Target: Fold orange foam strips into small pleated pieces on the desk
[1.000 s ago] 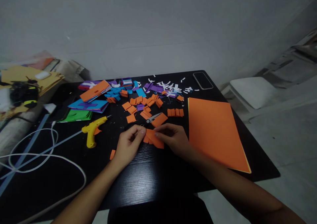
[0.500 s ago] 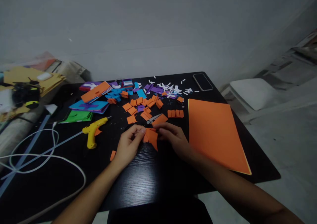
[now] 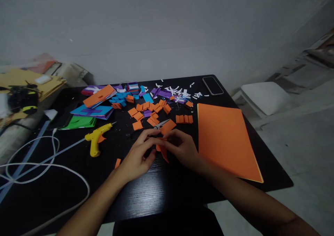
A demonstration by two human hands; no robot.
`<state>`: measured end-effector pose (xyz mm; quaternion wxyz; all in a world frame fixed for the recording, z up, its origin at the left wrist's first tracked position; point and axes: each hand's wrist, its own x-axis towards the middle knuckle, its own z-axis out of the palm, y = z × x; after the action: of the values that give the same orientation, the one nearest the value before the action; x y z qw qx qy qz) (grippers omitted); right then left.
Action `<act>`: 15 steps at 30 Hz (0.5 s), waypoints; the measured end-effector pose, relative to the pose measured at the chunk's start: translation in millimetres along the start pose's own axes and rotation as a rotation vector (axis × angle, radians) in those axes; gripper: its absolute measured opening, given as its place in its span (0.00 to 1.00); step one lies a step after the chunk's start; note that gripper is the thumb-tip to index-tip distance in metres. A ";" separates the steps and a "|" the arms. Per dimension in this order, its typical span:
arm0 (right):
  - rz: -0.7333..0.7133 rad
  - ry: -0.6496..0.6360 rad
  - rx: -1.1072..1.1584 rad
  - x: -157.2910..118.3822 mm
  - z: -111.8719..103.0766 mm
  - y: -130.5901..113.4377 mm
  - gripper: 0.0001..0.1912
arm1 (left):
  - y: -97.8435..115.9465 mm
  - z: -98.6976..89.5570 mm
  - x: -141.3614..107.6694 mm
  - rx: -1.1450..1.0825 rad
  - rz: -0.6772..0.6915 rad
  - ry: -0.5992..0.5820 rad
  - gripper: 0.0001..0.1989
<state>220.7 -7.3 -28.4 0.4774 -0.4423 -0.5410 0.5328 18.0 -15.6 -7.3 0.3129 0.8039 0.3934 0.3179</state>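
Between my two hands, over the black table, is a small orange paper piece point(image 3: 164, 152) with a curved, pointed end hanging down. My right hand point(image 3: 183, 148) pinches its upper edge with thumb and fingers. My left hand point(image 3: 141, 156) reaches across from the other side, its fingertips at the same paper; the thumb is bent beneath and apart from the fingers. Just beyond my fingers are scissors point(image 3: 160, 124), partly under an orange paper piece point(image 3: 167, 127). Several folded orange pieces point(image 3: 138, 116) lie behind them.
A yellow glue gun point(image 3: 96, 138) lies at the left, near a white cable point(image 3: 75, 173). Orange sheets point(image 3: 224, 138) are stacked at the right. Farther back are a phone point(image 3: 213, 86), white scraps point(image 3: 177, 91), blue folded papers point(image 3: 101, 111) and green papers point(image 3: 80, 122).
My left hand has moved right, its fingers now stretched over the orange paper toward my right fingertips. The paper has turned and looks narrower. The view has shifted slightly.
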 end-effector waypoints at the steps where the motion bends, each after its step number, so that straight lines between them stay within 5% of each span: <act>1: -0.004 0.007 -0.017 -0.1 -0.2 -0.6 0.08 | -0.5 0.5 0.0 0.005 -0.004 0.009 0.17; 15: -0.038 -0.053 -0.082 0.4 -1.7 0.3 0.05 | -4.0 2.1 3.1 0.035 -0.001 0.051 0.13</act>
<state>222.3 -6.6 -28.7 0.4542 -0.4369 -0.5833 0.5125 19.4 -11.6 -10.7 0.2887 0.8009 0.4069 0.3311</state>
